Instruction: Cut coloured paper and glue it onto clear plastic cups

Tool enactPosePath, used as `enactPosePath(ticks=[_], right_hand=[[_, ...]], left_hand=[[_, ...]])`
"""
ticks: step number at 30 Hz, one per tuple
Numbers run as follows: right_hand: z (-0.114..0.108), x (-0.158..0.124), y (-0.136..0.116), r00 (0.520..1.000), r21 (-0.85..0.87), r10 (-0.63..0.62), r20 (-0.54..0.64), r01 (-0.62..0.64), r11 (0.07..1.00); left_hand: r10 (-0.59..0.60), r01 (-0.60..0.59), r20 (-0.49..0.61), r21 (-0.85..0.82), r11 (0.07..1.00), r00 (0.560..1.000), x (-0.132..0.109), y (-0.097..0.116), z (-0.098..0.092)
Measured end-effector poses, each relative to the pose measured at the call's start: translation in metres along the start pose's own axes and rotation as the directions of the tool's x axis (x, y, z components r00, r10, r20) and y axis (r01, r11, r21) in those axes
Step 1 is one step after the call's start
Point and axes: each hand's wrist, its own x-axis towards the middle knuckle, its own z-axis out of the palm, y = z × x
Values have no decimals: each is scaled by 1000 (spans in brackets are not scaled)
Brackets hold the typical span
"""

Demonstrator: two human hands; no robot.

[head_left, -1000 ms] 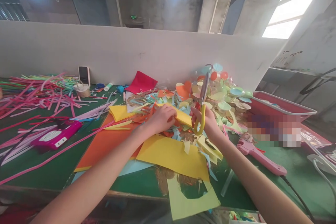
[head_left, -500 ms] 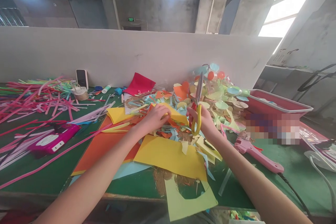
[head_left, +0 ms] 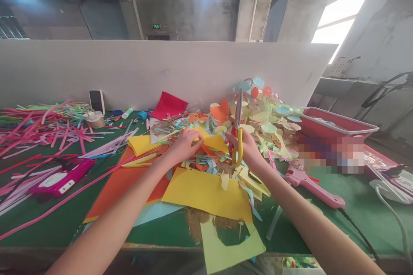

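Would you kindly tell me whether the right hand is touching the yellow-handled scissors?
Touching: the head view plainly shows the right hand gripping the yellow-handled scissors, with its fingers closed around the handle.

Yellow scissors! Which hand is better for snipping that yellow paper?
Probably the right hand: it holds the yellow-handled scissors, blades pointing up, right beside the yellow paper. The left hand rests on the paper scraps and holds no tool.
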Motion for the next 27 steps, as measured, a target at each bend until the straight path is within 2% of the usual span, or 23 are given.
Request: enactPosePath(ticks=[8, 19, 27], right_hand=[[0, 0, -1, 1000, -17, -8, -8, 8, 1000], [1, 0, 1, 1000, -52, 4, -7, -4, 999], [-1, 3, 5, 1000, -37, -3, -6, 3, 999]], left_hand=[[-48, 47, 31, 41, 998, 998, -1, -7, 7], [-83, 65, 128, 137, 988, 988, -7, 1, 10], [24, -54, 182, 163, 985, 983, -7, 3, 10]])
